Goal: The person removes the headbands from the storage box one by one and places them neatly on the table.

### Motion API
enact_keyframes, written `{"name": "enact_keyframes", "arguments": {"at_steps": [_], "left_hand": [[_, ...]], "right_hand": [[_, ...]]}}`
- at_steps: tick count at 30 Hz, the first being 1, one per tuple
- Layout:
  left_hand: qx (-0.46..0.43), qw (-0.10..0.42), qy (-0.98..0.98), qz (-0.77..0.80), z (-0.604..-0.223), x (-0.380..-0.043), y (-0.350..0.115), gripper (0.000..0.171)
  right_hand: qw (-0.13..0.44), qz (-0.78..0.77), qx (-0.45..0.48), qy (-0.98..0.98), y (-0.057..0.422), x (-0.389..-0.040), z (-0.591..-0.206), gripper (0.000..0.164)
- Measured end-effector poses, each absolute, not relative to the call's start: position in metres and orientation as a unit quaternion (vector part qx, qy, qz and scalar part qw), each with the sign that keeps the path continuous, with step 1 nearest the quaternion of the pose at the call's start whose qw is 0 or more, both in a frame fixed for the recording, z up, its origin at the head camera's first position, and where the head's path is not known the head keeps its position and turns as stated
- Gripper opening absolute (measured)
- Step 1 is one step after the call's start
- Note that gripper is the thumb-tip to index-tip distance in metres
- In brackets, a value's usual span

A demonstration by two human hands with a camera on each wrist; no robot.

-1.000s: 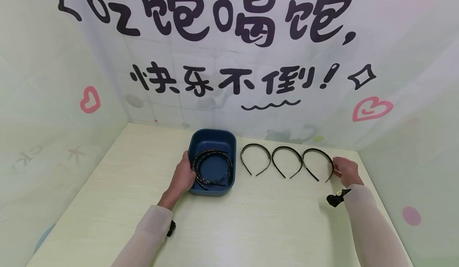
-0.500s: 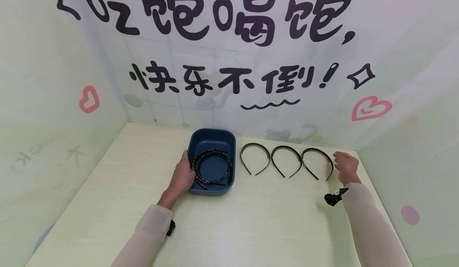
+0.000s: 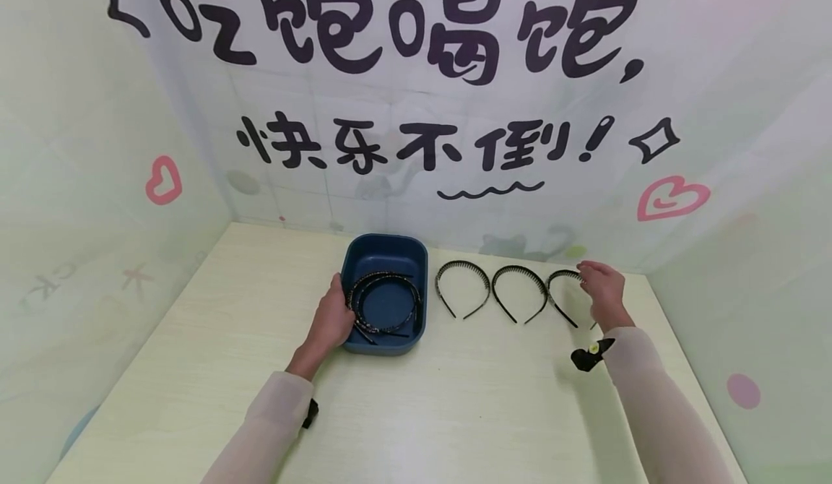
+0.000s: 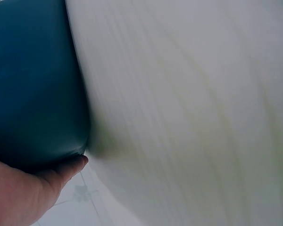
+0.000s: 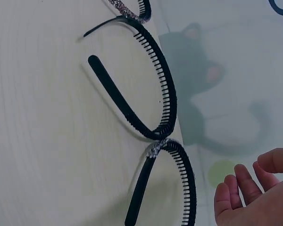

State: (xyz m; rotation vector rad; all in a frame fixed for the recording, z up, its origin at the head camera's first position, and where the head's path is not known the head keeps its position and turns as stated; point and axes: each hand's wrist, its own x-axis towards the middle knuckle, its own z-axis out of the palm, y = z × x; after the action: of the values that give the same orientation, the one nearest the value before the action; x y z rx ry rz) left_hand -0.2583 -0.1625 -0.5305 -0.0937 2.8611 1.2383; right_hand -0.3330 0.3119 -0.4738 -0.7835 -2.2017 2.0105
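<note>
A blue plastic box [image 3: 388,253] stands at the back of the table with dark patterned headbands [image 3: 383,330] in it. My left hand [image 3: 333,316] grips its left side; in the left wrist view the thumb [image 4: 61,174] lies along the box wall [image 4: 37,84]. Three black toothed headbands lie in a row to the right: the left one [image 3: 438,290], the middle one [image 3: 497,298] and the right one [image 3: 564,313]. Above the right headband hovers my right hand [image 3: 603,292], covering part of it. Its fingers [image 5: 245,183] are loosely bent, with nothing between them.
The pale wooden table [image 3: 448,419] ends at a printed back wall [image 3: 390,202] close behind the box and headbands. Side walls rise at left and right, the right wall [image 3: 747,310] near my right forearm.
My right hand was at the outer edge of the right headband, drew slightly away from it, then moved left over it. The left hand, box and headbands stay put.
</note>
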Motion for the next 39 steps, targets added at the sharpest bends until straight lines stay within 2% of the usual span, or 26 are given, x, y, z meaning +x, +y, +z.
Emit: {"name": "enact_keyframes", "arguments": {"at_steps": [9,16,21,39], "left_hand": [[-0.031,0.013,0.916,0.4,-0.53,-0.259,-0.162,0.074],[-0.032,0.016,0.915,0.401,-0.529,-0.261,-0.162,0.075],[-0.031,0.017,0.916,0.4,-0.53,-0.261,-0.162,0.075],[-0.034,0.018,0.916,0.4,-0.528,-0.259,-0.162,0.075]], "right_hand": [[-0.01,0.674,-0.157,-0.722,0.285,-0.332,-0.467,0.039],[-0.058,0.656,-0.09,-0.748,0.263,-0.333,-0.461,0.036],[-0.08,0.643,-0.051,-0.76,0.246,-0.334,-0.457,0.047],[-0.145,0.638,0.018,-0.756,0.179,-0.34,-0.46,0.047]]}}
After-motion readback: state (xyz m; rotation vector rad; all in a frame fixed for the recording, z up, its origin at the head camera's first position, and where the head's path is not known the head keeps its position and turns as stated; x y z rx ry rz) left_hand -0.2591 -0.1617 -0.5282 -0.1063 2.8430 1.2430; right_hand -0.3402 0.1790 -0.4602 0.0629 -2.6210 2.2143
